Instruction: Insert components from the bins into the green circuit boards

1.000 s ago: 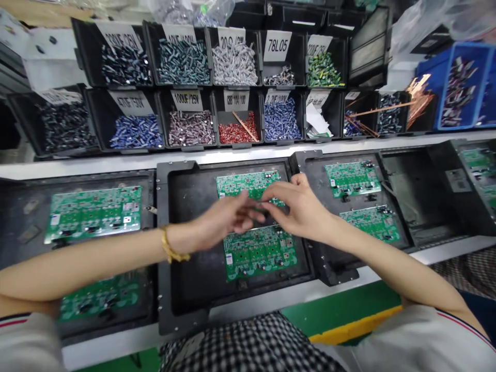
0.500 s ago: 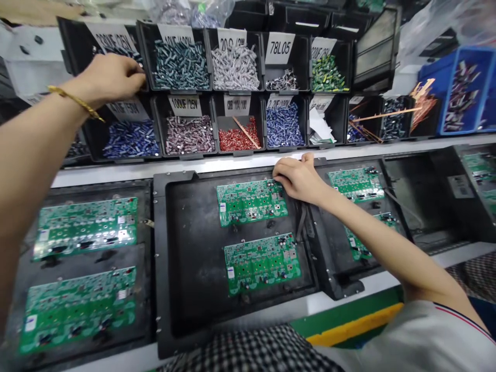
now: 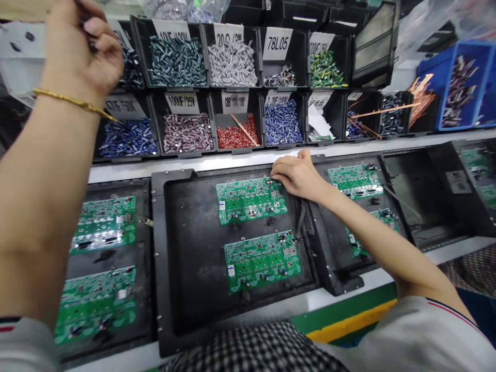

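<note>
- Since half a second ago, the left hand point(image 3: 79, 46) has lifted from the top-row bin at the far left and curled up above it; the right hand point(image 3: 296, 173) has stayed at the same corner of the upper circuit board point(image 3: 250, 199).
- Head view, left hand: its grip is closed into a loose fist, fingers folded toward the palm, with small dark parts point(image 3: 92, 45) pinched among the fingertips — what kind they are is too small to tell. A gold bracelet point(image 3: 73, 102) circles the wrist.
- Head view, right hand: it lies knuckles-up, fingertips touching the far right corner of the upper circuit board. Its grip is half curled and flat; whether anything is held under the fingers I cannot tell.
- Upper circuit board: it sits in the black tray point(image 3: 186, 248), with the lower circuit board point(image 3: 262, 261) just nearer the person in the same tray.
- Beyond the upper circuit board stand two rows of black bins — one with red parts point(image 3: 236, 135), one with blue parts point(image 3: 282, 121), and one labelled 78L05 point(image 3: 278, 44).
- Left of the upper circuit board, a neighbouring tray holds two more green boards point(image 3: 104, 223); right of it, another tray holds a board point(image 3: 354, 181) partly behind the right forearm.
</note>
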The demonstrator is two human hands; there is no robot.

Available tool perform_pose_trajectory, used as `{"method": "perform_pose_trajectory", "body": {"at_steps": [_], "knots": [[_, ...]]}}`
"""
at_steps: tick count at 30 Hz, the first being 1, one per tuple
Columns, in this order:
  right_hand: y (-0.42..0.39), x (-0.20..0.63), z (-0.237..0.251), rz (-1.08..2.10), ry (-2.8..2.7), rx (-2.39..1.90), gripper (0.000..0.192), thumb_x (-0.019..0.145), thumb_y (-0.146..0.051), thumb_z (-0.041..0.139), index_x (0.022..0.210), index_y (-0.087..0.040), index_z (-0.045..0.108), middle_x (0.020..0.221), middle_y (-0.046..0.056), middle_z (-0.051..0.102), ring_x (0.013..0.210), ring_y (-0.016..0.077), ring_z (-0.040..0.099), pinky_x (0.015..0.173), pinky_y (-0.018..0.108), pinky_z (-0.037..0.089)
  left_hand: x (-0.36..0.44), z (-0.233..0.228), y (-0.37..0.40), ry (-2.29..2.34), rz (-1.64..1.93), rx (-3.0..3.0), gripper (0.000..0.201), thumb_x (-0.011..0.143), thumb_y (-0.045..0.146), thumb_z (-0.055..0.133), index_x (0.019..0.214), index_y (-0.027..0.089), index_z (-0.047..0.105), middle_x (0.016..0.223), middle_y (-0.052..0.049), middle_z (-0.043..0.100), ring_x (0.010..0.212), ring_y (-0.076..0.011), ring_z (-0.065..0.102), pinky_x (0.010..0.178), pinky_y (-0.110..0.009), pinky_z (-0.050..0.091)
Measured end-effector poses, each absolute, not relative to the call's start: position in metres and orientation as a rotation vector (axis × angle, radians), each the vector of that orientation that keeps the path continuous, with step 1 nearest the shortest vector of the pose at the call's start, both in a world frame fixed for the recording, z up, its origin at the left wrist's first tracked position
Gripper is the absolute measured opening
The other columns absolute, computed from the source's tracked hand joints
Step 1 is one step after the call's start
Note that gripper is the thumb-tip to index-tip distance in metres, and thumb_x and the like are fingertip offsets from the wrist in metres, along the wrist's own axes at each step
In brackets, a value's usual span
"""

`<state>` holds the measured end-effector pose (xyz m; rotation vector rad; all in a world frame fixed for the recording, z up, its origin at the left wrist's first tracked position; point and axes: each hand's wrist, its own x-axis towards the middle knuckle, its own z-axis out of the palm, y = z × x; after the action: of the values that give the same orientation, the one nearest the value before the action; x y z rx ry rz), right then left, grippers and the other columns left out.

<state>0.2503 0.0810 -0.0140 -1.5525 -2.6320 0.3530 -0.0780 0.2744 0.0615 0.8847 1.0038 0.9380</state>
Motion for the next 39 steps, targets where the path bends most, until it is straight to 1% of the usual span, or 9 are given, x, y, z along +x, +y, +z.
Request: {"method": "perform_pose_trajectory", "body": {"at_steps": [3,6,12,15,20,24,32,37,39], "knots": [[0.082,0.247,-0.012,0.355,-2.634,-1.583,0.028,0.089,-0.021,0.036,0.083,-0.018,0.063,0.093,0.004,0.066,0.086,0.0195,0.055,0.075,0.037,0.018,-0.045,0.061,0.223,0.699,1.076,0.715,0.027,0.102,0.020,0.024,0.089,0.011,0.045,0.064,0.008,0.049,0.050,0.0030,0.033,0.046,-0.006,0.021],[0.085,0.244,-0.009,0.362,-2.662,-1.613,0.026,0.087,-0.020,0.039,0.080,-0.017,0.064,0.090,0.005,0.066,0.082,0.0189,0.054,0.077,0.038,0.019,-0.012,0.047,0.153,0.858,0.876,0.653,0.028,0.099,0.008,0.032,0.081,0.007,0.053,0.067,0.002,0.051,0.044,0.0014,0.030,0.039,-0.008,0.020],[0.081,0.242,-0.008,0.403,-2.492,-1.715,0.018,0.082,-0.027,0.049,0.076,-0.019,0.064,0.086,0.004,0.069,0.082,0.0209,0.057,0.078,0.037,0.022,0.018,0.008,0.056,0.959,0.454,0.483,0.031,0.093,0.026,0.050,0.072,0.006,0.059,0.065,-0.003,0.051,0.043,-0.0002,0.032,0.039,-0.013,0.018],[0.065,0.230,0.001,0.391,-2.322,-1.746,0.019,0.084,-0.029,0.050,0.080,-0.019,0.065,0.087,0.004,0.070,0.083,0.0214,0.059,0.080,0.038,0.024,0.022,0.001,0.042,0.992,0.467,0.458,0.035,0.093,0.031,0.051,0.069,0.007,0.059,0.061,-0.001,0.046,0.043,-0.0006,0.031,0.040,-0.015,0.016],[0.025,0.198,0.021,0.705,-2.201,-1.519,0.020,0.086,-0.030,0.049,0.082,-0.019,0.066,0.086,0.003,0.072,0.082,0.0180,0.062,0.078,0.033,0.031,0.028,0.003,0.029,1.003,0.522,0.568,0.034,0.091,0.034,0.054,0.069,0.008,0.057,0.061,-0.001,0.047,0.043,-0.0015,0.030,0.043,-0.017,0.016],[0.003,0.186,0.028,0.602,-2.207,-1.532,0.013,0.081,-0.027,0.053,0.082,-0.019,0.064,0.087,0.002,0.071,0.083,0.0184,0.062,0.078,0.033,0.027,0.032,0.009,0.019,0.928,0.539,0.604,0.036,0.088,0.036,0.058,0.064,0.010,0.053,0.059,0.000,0.046,0.042,-0.0017,0.027,0.042,-0.018,0.014],[0.029,0.214,0.007,0.089,-2.363,-1.865,0.018,0.080,-0.020,0.041,0.081,-0.016,0.058,0.094,0.009,0.065,0.089,0.0250,0.054,0.076,0.038,0.020,0.017,0.005,0.023,0.922,0.408,0.431,0.024,0.092,0.021,0.047,0.082,0.006,0.062,0.070,-0.005,0.052,0.046,-0.0033,0.034,0.041,-0.016,0.019],[0.051,0.234,-0.017,0.204,-2.319,-1.913,0.011,0.074,-0.021,0.045,0.077,-0.017,0.055,0.092,0.007,0.062,0.089,0.0244,0.052,0.072,0.036,0.020,0.008,0.002,0.019,0.843,0.357,0.441,0.025,0.089,0.031,0.056,0.093,0.009,0.066,0.061,0.003,0.037,0.045,-0.0032,0.027,0.041,-0.015,0.016],[0.053,0.236,-0.020,0.252,-2.305,-1.903,0.011,0.073,-0.022,0.045,0.077,-0.017,0.054,0.091,0.005,0.062,0.086,0.0223,0.053,0.072,0.036,0.019,0.006,0.004,0.018,0.849,0.372,0.428,0.022,0.089,0.026,0.056,0.098,0.009,0.067,0.065,0.001,0.041,0.048,-0.0033,0.032,0.043,-0.014,0.022]]}}
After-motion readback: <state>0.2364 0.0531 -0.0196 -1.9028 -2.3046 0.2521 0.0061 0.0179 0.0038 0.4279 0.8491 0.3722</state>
